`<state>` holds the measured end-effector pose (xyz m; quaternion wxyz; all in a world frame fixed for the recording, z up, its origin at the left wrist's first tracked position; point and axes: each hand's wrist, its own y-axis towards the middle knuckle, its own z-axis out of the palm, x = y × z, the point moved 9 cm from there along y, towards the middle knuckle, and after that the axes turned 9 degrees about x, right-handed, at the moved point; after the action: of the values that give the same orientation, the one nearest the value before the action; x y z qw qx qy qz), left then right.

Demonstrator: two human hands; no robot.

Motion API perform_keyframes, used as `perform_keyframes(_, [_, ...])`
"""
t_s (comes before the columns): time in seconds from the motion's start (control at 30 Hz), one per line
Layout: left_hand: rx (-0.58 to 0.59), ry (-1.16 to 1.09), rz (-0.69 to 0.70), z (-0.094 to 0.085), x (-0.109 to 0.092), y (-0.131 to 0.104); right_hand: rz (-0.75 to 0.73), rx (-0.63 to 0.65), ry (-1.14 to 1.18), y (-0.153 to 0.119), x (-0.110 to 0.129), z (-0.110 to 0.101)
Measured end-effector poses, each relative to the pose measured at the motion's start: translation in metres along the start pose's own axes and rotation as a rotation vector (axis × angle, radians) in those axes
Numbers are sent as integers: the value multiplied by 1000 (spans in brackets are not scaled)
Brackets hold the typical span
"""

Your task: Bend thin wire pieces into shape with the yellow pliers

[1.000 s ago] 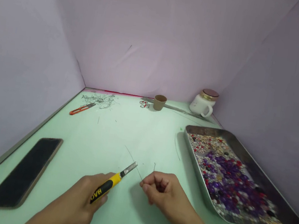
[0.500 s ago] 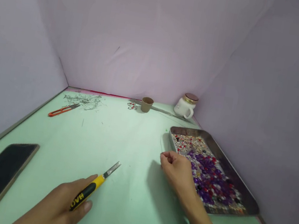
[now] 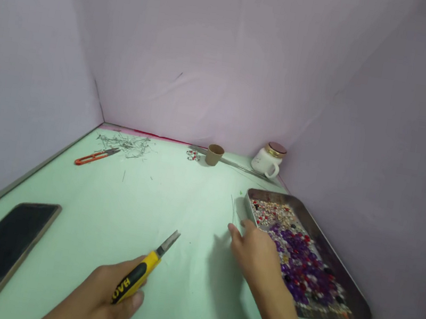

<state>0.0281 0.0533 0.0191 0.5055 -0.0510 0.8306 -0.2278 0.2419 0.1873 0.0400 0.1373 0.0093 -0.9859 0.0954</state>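
Note:
My left hand (image 3: 106, 296) is wrapped around a yellow-and-black utility knife (image 3: 140, 274), its metal tip pointing up and away to the right. Lettering shows on the handle. To the right, my right hand (image 3: 257, 253) hovers over the table beside the bead tray (image 3: 343, 255), thumb and forefinger apart. Just beyond those fingertips are thin wires (image 3: 233, 206); whether they touch the fingers is hard to make out. Purple, red and pale beads (image 3: 302, 257) fill much of the tray, partly behind my right hand.
A phone (image 3: 0, 250) lies at the left. Orange thread snips (image 3: 96, 156) rest near a pile of wire bits (image 3: 128, 143). Along the back are a small bead cluster (image 3: 193, 155), a brown cup (image 3: 214, 155), long wires (image 3: 239, 167) and a lidded white mug (image 3: 267, 162).
My right thumb and forefinger have parted from their pinch near the wire. The left hand still grips the knife, and the whole view has shifted slightly.

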Motion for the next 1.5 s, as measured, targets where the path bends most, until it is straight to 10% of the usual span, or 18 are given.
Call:
perform_keyframes(0.2, [310, -529, 174, 21, 4, 12, -123, 911, 1116, -61, 57, 87])
perform_keyframes(0.37, [339, -775, 304, 18, 5, 18, -64, 1168, 1411, -96, 81, 121])
perform_keyframes(0.87, [40, -573, 7, 11, -16, 35, -175, 1159, 1479, -92, 80, 108])
perform_keyframes(1.5, [-73, -440, 253, 9, -25, 31, -263, 1140, 1497, -90, 84, 114])
